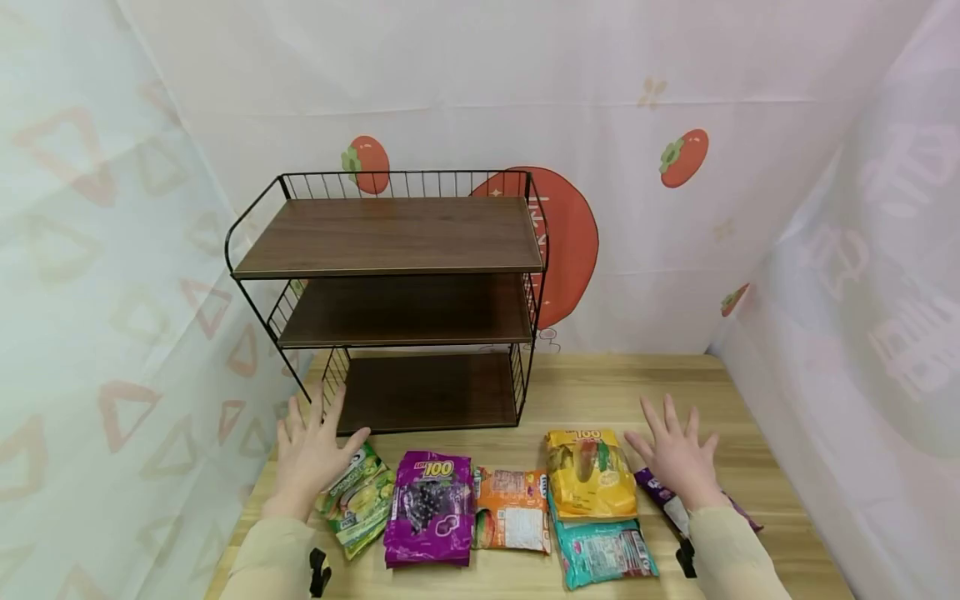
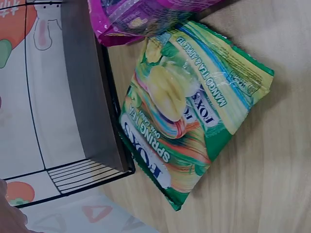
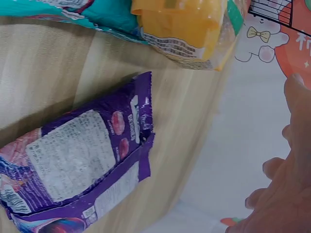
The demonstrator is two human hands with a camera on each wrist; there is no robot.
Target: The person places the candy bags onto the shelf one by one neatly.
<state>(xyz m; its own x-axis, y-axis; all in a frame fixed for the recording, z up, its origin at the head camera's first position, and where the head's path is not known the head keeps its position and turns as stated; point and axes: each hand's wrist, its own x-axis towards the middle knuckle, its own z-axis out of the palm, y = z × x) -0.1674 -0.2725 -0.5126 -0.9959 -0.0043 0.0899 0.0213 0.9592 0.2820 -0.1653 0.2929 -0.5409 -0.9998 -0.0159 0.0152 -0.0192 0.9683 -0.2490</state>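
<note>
My left hand is spread with straight fingers above the left end of the table, holding nothing. Below it lies a green and yellow Fox's candy bag. My right hand is likewise spread and holds nothing, over a purple candy bag with a white label. Between the hands are a purple Lot 100 grape candy bag, an orange candy bag, and a yellow Lot 100 candy bag that lies partly over a teal candy bag.
A three-tier rack with black wire sides and dark wood shelves stands at the back left of the wooden table. Pale printed cloth hangs behind and along both sides.
</note>
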